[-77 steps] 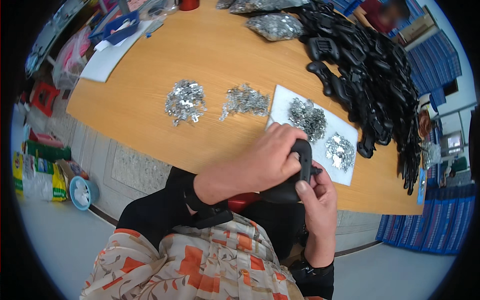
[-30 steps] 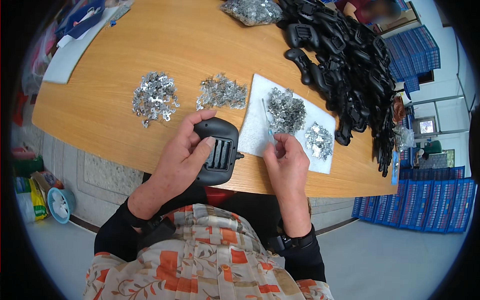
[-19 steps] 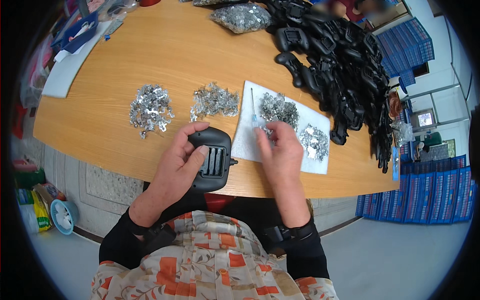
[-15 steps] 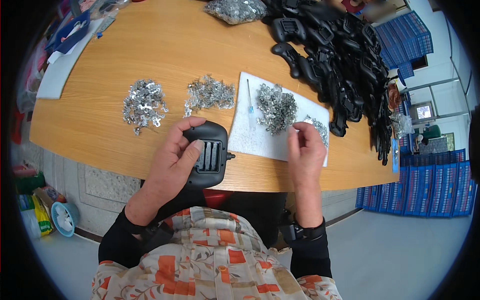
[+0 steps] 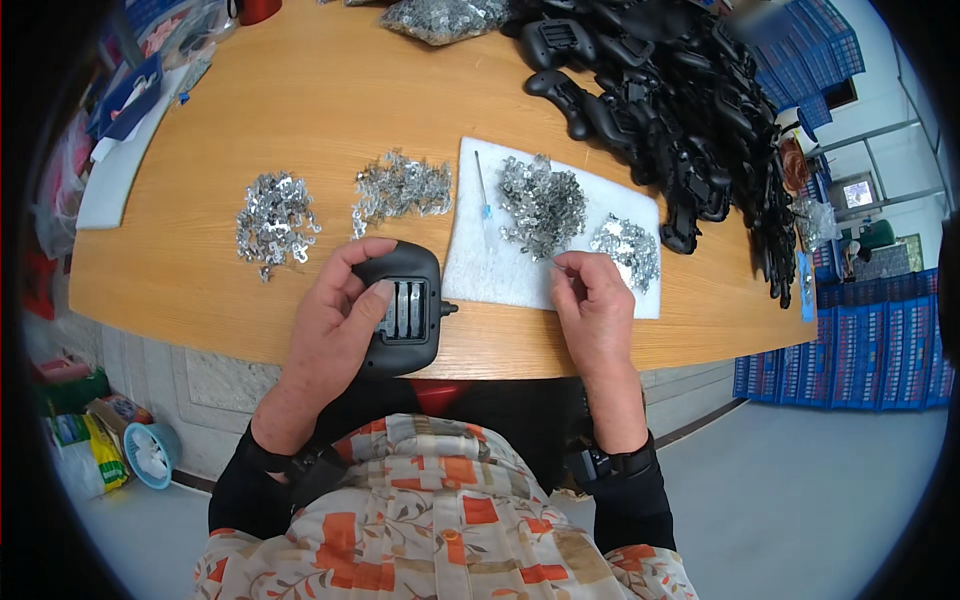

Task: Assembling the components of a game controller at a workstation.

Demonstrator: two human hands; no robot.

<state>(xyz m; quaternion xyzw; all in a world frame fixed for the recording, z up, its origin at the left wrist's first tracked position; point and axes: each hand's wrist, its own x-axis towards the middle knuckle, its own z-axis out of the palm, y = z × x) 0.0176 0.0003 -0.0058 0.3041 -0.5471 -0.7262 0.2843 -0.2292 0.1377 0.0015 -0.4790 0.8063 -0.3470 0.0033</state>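
Note:
My left hand (image 5: 335,325) is closed around a black game controller (image 5: 418,352), thumb resting by its open battery compartment, which faces up with several slots showing. The controller is held at the table's near edge. Over the near edge of a white foam sheet (image 5: 468,275), my right hand (image 5: 597,305) has thumb and forefinger pinched together; whatever is between them is too small to make out. Just beyond those fingertips lies a heap of small silvery metal contact pieces (image 5: 541,205). A smaller heap (image 5: 625,248) sits right of it, and a thin screwdriver (image 5: 483,190) to its left.
Two more piles of metal pieces, one at left (image 5: 275,220) and one nearer the foam (image 5: 404,186), lie on the wooden table (image 5: 300,100). A large heap of black controllers (image 5: 640,120) covers the right back. A bag of metal parts (image 5: 445,18) lies at the far edge.
My right hand has drawn left and slightly back from the metal pieces, uncovering the smaller heap. My left hand keeps its hold on the controller. The whole view has shifted a little.

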